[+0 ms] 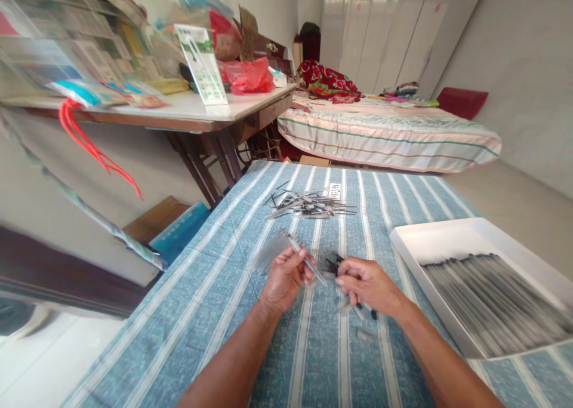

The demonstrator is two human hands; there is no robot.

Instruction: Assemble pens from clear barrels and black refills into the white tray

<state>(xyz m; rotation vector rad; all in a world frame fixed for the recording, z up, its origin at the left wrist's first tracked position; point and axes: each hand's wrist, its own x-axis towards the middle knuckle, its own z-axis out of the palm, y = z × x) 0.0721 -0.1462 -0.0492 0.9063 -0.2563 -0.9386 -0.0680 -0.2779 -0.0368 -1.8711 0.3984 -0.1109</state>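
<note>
Left hand [284, 276] fingers pinched a bundle of pen tubes [273, 249] angled over the striped desk [215, 312]; right hand [364, 284] fingers closed on small caps [353, 307], near the white tray [447, 241], presumably for quick reach.

Very little print can be read in this blurred head view; a small white tag [335, 190] lies on the blue striped cloth [215, 288] at about twelve o'clock from the hands, just beside the loose heap of thin pen parts [308, 205], and carries dark lettering too small and smeared to make out; a white and green card [202, 63] stands tilted on the desk [197, 106] at about eleven o'clock, with rows of print and figures that cannot be deciphered; a blue box [179, 232] under the desk at ten o'clock bears a pale line of characters, likewise illegible; no brand, number or sign can be read with certainty.
</note>
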